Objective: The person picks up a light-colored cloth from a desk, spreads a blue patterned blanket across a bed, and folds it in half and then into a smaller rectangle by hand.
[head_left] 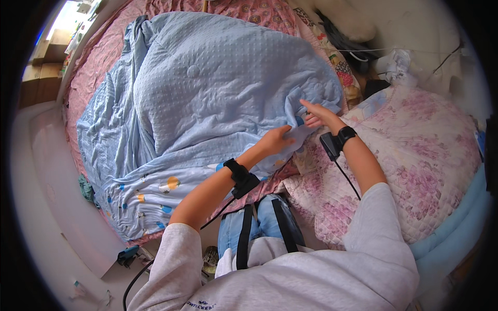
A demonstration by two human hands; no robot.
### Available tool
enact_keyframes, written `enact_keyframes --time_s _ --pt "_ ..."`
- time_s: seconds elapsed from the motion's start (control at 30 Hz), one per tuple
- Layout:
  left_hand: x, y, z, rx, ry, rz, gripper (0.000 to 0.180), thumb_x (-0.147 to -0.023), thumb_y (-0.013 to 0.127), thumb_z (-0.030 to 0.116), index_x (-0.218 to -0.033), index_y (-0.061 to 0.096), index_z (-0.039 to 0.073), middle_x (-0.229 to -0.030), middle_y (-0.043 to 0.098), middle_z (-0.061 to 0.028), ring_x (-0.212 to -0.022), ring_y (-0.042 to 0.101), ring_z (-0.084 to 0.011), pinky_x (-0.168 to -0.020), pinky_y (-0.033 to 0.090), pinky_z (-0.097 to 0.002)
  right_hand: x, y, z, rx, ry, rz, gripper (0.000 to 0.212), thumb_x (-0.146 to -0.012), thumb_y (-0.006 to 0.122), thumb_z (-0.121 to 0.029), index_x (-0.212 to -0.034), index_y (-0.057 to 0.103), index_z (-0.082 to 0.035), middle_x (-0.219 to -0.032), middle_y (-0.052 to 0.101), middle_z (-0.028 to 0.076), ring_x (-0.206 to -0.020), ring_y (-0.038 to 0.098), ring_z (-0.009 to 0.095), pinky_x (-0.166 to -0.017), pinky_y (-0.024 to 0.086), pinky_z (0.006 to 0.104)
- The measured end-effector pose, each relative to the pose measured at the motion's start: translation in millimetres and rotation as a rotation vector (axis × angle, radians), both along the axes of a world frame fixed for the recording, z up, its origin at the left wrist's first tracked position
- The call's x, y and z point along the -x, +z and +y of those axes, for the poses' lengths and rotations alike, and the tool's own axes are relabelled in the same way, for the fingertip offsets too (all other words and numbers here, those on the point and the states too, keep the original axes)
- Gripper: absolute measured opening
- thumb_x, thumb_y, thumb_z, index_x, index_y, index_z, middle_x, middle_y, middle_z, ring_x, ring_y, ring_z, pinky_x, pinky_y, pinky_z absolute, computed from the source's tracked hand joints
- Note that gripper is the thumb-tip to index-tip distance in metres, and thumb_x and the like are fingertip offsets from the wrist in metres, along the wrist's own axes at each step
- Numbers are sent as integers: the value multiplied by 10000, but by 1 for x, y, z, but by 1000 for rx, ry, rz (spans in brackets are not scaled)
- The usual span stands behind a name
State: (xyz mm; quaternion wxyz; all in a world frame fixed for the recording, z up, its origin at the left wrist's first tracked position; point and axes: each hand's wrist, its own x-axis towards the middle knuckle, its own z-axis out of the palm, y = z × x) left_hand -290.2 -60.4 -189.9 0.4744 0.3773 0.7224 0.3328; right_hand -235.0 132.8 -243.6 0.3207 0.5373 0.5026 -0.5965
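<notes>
A large light-blue quilt (207,72) with a raised-dot surface lies in folds over the bed. Its near side shows a smooth white-blue part (171,194) printed with yellow and blue figures. My left hand (274,141) is closed at the quilt's near right edge, its fingertips on the fabric. Just beyond it on the right, my right hand (317,115) has its fingers curled at the same edge, with one digit stretched out toward the far left. Part of the cloth under both hands is hidden. Black bands with small boxes and cables sit on both wrists.
A pink patterned sheet (88,93) covers the bed under the quilt. At right lies a quilted pink-and-white floral cover (399,155), with a clear plastic bag (402,67) and dark items beyond it. A white panel (62,176) stands along the left. My jeans (262,223) are close to the bed's near edge.
</notes>
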Motion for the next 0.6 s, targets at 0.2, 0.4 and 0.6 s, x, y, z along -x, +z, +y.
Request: enact_keyframes --time_s 0.2,0.4,0.6 --pt "-12 3 -4 -31 -210 -75 539 -614 551 191 -1076 306 62 -903 472 -194 -802 472 -312 -643 383 -334 3 -43 -32 476 -610 242 294 -627 589 -201 -838 484 -26 -770 519 72 -672 504 154 -611 425 270" --pt "65 -16 -63 245 -18 663 183 -636 416 77 -811 392 31 -794 456 -149 -639 498 -310 -527 403 -375 -1 1 39 -227 -1253 487 288 -649 530 -171 -889 452 -32 -907 462 68 -815 450 184 -672 384 314" --pt "205 3 -48 -189 602 750 293 -603 525 43 -881 439 76 -892 405 -121 -777 454 -291 -640 388 -339 87 58 84 -56 -948 1230 197 -679 541 -116 -846 461 -48 -841 484 29 -823 435 133 -754 320 265"
